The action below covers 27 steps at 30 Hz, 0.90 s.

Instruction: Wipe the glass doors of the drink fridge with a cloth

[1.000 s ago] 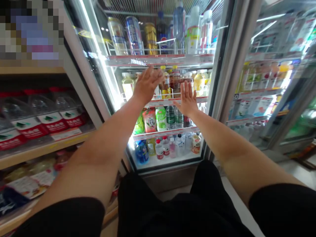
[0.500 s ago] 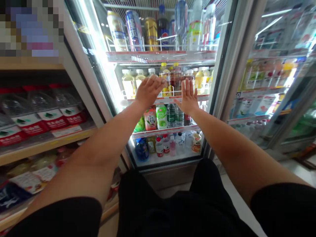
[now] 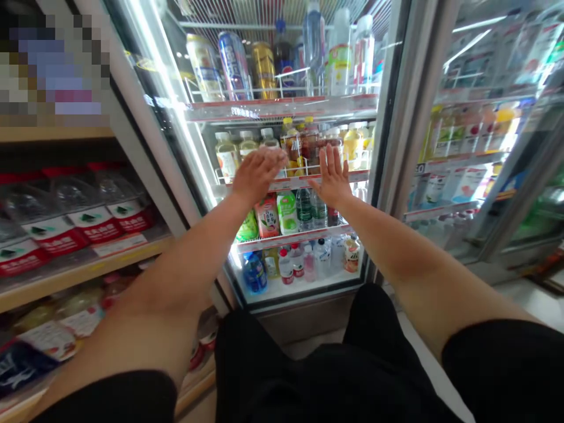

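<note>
Two palms face the glass door (image 3: 304, 297) at twelve o'clock, left hand (image 3: 259, 175) a touch before, right hand (image 3: 333, 181) just past, both open, empty-looking, contact hard to tell, as wire-railed shelves (image 3: 291, 107) behind hold bottles (image 3: 353, 142) upright, presumably so none topple!

This is a shop: an upright, glass-fronted, silver metal cooler (image 3: 304, 323) holds rows of assorted colourful drink bottles (image 3: 303, 210) and cans (image 3: 264, 70); by its left edge, a pale wooden shelf (image 3: 79, 273) carries matching red-capped clear plastic bottles (image 3: 66, 197), a white label (image 3: 118, 244) along its front.
</note>
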Available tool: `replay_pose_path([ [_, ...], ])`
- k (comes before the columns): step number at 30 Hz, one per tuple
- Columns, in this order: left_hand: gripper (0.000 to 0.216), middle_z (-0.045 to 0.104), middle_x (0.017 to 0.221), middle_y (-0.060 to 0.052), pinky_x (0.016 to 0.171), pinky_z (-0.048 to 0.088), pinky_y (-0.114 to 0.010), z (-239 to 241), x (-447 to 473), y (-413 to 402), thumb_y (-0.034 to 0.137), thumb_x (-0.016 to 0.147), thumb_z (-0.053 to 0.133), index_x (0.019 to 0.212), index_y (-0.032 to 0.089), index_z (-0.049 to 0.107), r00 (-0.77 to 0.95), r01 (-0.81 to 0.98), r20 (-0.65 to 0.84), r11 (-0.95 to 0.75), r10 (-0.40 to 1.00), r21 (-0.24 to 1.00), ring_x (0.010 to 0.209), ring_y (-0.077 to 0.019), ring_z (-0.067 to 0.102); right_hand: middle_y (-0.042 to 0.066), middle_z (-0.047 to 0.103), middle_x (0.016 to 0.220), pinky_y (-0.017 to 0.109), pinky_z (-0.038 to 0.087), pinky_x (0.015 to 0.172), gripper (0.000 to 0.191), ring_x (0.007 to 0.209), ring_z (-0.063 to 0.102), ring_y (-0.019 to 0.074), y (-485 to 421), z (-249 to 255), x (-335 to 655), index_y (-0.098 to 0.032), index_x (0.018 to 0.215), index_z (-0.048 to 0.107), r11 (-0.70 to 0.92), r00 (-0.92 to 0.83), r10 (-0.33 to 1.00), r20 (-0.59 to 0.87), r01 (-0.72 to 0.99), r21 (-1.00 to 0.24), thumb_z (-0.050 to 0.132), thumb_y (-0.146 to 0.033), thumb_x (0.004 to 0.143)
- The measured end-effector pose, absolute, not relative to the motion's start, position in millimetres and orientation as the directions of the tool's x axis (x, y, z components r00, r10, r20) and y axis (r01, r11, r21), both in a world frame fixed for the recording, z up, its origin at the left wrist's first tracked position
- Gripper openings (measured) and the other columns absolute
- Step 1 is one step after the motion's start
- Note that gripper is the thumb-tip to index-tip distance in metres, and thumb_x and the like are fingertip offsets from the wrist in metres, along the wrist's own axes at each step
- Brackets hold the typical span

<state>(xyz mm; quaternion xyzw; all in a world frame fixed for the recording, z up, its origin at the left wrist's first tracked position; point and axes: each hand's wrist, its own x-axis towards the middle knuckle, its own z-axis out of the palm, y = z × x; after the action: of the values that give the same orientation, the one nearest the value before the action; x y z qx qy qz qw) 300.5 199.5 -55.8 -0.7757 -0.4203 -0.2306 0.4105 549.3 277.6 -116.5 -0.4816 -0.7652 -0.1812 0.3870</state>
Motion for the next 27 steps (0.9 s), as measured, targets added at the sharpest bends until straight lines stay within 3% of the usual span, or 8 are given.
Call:
replay_pose_path([
  [5, 0.056, 0.036, 0.170, -0.004, 0.126, 0.033, -0.063, -29.9, 300.3, 207.8, 0.020, 0.105, 0.040, 0.161, 0.023, 0.044, 0.341, 0.939, 0.841, -0.195, 0.421, -0.283, 0.157, -0.0344, 0.027, 0.006, -0.004, 0.181, 0.064, 0.005, 0.134, 0.095, 0.166, -0.008, 0.0309, 274.2, -114.3, 549.6, -0.022, 0.170, -0.014, 0.454, -0.230, 0.617, 0.752, 0.885, -0.101, 0.045, -0.052, 0.103],
  [8, 0.053, 0.043, 0.166, -0.007, 0.122, 0.040, -0.060, -73.4, 301.9, 202.2, 0.016, 0.104, 0.041, 0.156, 0.022, 0.051, 0.453, 0.892, 0.772, -0.235, 0.446, -0.387, 0.153, -0.0343, 0.036, 0.006, -0.005, 0.181, 0.062, 0.004, 0.135, 0.092, 0.167, -0.008, 0.0303, 271.9, -113.5, 548.2, -0.020, 0.171, -0.009, 0.447, -0.218, 0.630, 0.745, 0.887, -0.118, 0.043, -0.052, 0.103],
  [10, 0.048, 0.057, 0.155, -0.006, 0.118, 0.047, -0.051, -107.3, 300.3, 196.2, 0.013, 0.104, 0.043, 0.147, 0.026, 0.061, 0.610, 0.792, 0.648, -0.333, 0.455, -0.511, 0.145, -0.0295, 0.049, 0.006, -0.004, 0.181, 0.063, 0.004, 0.134, 0.088, 0.167, -0.007, 0.0297, 272.3, -114.7, 546.6, -0.021, 0.171, -0.008, 0.459, -0.208, 0.626, 0.751, 0.878, -0.139, 0.039, -0.051, 0.105],
  [13, 0.047, 0.065, 0.145, -0.003, 0.116, 0.050, -0.043, -127.5, 290.7, 193.9, 0.010, 0.102, 0.050, 0.141, 0.032, 0.065, 0.788, 0.615, 0.472, -0.455, 0.395, -0.645, 0.138, -0.0236, 0.058, 0.005, -0.001, 0.181, 0.065, 0.005, 0.133, 0.085, 0.167, -0.005, 0.0291, 276.6, -118.0, 543.8, -0.024, 0.171, -0.010, 0.484, -0.200, 0.605, 0.771, 0.861, -0.156, 0.036, -0.052, 0.105],
  [16, 0.052, 0.062, 0.149, -0.006, 0.117, 0.049, -0.048, -101.5, 277.8, 199.9, 0.010, 0.101, 0.050, 0.147, 0.032, 0.061, 0.698, 0.716, 0.626, -0.359, 0.348, -0.599, 0.142, -0.0273, 0.053, 0.005, 0.000, 0.181, 0.066, 0.004, 0.133, 0.086, 0.167, -0.004, 0.0290, 280.8, -120.6, 542.0, -0.024, 0.171, -0.008, 0.476, -0.177, 0.593, 0.786, 0.864, -0.164, 0.038, -0.052, 0.104],
  [19, 0.057, 0.055, 0.155, -0.010, 0.117, 0.046, -0.058, -68.0, 268.7, 208.0, 0.011, 0.101, 0.043, 0.154, 0.029, 0.055, 0.482, 0.873, 0.830, -0.231, 0.281, -0.429, 0.146, -0.0343, 0.047, 0.005, -0.001, 0.181, 0.065, 0.004, 0.134, 0.086, 0.167, -0.005, 0.0292, 281.3, -121.1, 542.0, -0.022, 0.172, -0.006, 0.463, -0.169, 0.593, 0.788, 0.872, -0.162, 0.038, -0.051, 0.104],
  [22, 0.060, 0.051, 0.159, -0.011, 0.119, 0.043, -0.062, -71.6, 267.8, 208.3, 0.010, 0.100, 0.044, 0.156, 0.030, 0.052, 0.397, 0.913, 0.883, -0.205, 0.250, -0.353, 0.148, -0.0358, 0.044, 0.004, -0.001, 0.181, 0.066, 0.006, 0.133, 0.087, 0.167, -0.005, 0.0298, 279.7, -120.5, 542.7, -0.023, 0.171, -0.011, 0.469, -0.183, 0.593, 0.784, 0.870, -0.152, 0.038, -0.052, 0.104],
  [27, 0.053, 0.065, 0.146, -0.006, 0.113, 0.053, -0.048, -135.1, 273.5, 189.3, 0.009, 0.099, 0.049, 0.144, 0.033, 0.064, 0.668, 0.744, 0.653, -0.360, 0.358, -0.563, 0.138, -0.0277, 0.058, 0.005, -0.003, 0.181, 0.065, 0.005, 0.134, 0.091, 0.167, -0.005, 0.0299, 276.1, -119.7, 541.6, -0.023, 0.170, -0.014, 0.459, -0.178, 0.608, 0.774, 0.874, -0.160, 0.041, -0.053, 0.104],
])
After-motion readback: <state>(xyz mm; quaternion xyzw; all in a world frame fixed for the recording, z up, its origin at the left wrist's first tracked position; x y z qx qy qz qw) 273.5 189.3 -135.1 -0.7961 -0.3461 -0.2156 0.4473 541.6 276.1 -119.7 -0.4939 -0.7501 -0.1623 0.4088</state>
